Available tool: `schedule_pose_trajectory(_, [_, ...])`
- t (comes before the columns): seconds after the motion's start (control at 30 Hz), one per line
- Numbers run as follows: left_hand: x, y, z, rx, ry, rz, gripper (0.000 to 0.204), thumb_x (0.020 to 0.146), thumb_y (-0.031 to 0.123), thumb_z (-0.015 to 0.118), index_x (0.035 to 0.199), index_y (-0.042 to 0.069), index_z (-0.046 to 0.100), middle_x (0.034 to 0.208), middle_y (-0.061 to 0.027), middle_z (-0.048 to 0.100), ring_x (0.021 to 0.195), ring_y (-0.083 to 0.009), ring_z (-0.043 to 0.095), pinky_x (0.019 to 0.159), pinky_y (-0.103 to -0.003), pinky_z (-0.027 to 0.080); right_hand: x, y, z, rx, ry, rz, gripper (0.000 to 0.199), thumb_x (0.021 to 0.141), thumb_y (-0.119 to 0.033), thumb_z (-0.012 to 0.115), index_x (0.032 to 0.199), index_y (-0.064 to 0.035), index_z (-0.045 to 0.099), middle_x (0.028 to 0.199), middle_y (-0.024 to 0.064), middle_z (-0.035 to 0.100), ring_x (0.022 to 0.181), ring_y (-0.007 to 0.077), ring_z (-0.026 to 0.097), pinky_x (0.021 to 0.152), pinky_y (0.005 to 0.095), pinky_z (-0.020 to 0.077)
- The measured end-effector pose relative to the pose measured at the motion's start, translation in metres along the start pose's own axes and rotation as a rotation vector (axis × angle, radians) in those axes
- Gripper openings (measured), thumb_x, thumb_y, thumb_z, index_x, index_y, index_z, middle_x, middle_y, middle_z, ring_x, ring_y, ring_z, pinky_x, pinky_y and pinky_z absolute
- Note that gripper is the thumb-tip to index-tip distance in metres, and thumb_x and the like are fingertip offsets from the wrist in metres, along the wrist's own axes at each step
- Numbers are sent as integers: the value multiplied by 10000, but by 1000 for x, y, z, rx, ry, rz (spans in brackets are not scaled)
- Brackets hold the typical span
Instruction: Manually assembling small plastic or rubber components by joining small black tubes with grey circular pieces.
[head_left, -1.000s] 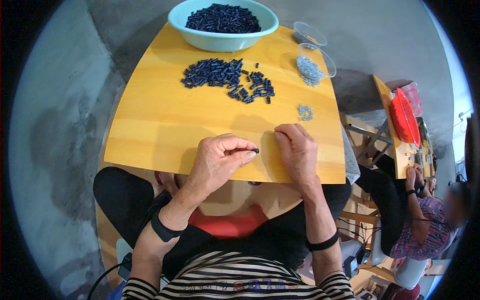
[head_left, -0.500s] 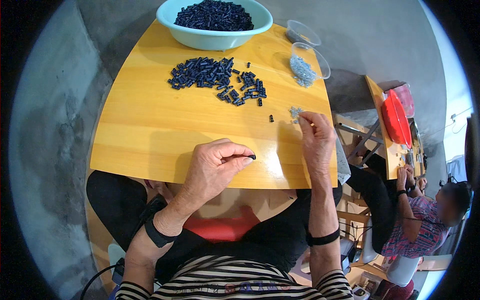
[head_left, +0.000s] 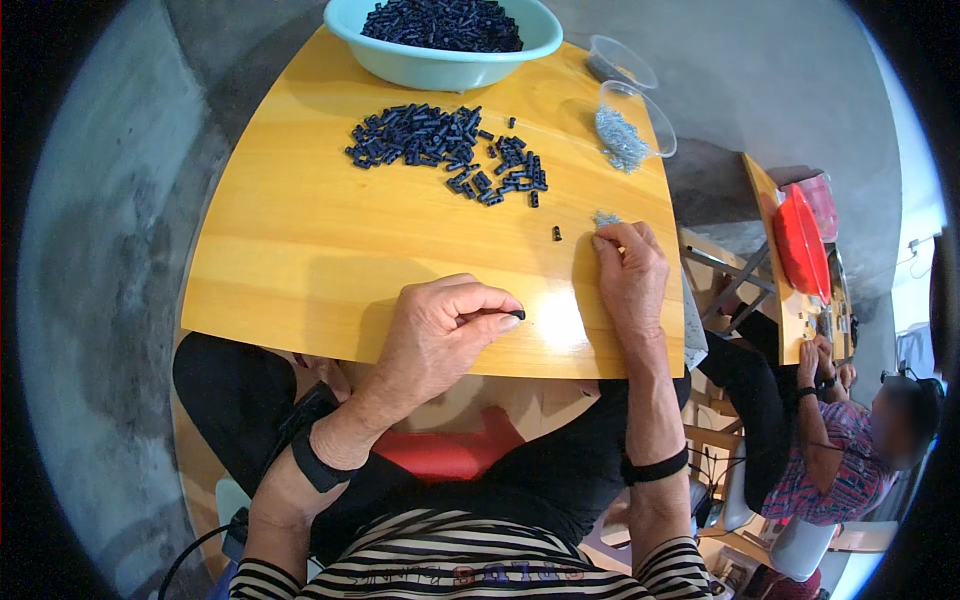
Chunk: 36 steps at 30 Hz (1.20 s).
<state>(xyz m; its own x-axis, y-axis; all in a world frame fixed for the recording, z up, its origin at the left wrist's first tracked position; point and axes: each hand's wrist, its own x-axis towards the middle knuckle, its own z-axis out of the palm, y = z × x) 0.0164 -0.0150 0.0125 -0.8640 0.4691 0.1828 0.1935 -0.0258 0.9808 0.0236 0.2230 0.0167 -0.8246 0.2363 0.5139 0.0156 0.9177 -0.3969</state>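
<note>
Our left hand (head_left: 440,335) rests near the front edge of the yellow tabletop (head_left: 300,250), its grip closed on a small black piece (head_left: 516,315) pinched between thumb and forefinger. Our right hand (head_left: 630,275) reaches forward, fingertips touching a little heap of small metal bits (head_left: 606,217); we cannot tell whether it grips any. One loose black piece (head_left: 557,233) lies just beside it.

Wooden table (head_left: 300,250) with black parts (head_left: 445,145)
</note>
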Motion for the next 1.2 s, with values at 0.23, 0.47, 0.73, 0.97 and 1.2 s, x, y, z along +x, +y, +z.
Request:
schedule_pose_trajectory(0.23, [3,1,0,-41,-11,-22,76,795,8,673,867,-14,684,727,-13,613,644,-45,548,578,-191,445,-9,-8,1,-70,-30,-105,27,808,-70,601,828,-52,602,752,90,596,683,293,607,592,375,479])
schedule_pose_trajectory(0.47, [1,4,-6,-193,-24,-170,109,821,48,667,915,-3,684,735,-10,629,636,-57,572,586,-201,481,-31,-48,-28,1334,-431,663,57,910,-113,552,903,-59,569,765,-1,576,559,38,416,464,175,289])
schedule_pose_trajectory(0.73, [-3,10,-8,-251,-38,-192,126,816,74,683,915,-5,684,736,-19,643,634,-55,573,588,-198,481,-49,-56,-20,1702,-426,772,120,906,-117,562,993,-35,571,788,29,579,555,71,457,460,188,335])
schedule_pose_trajectory(0.97, [-6,11,-8,-288,-39,-153,126,811,54,684,917,-13,680,716,-19,637,630,-48,567,567,-191,472,-55,-68,-20,1733,-458,732,148,909,-137,562,1005,-24,566,767,27,580,548,76,462,460,197,346])
schedule_pose_trajectory(1.2, [-8,16,-12,-244,-49,-134,122,815,47,678,921,-13,682,756,-21,642,647,-65,581,593,-202,483,-57,-77,-20,1771,-507,730,153,907,-146,566,996,-22,569,728,27,576,515,78,434,451,204,321])
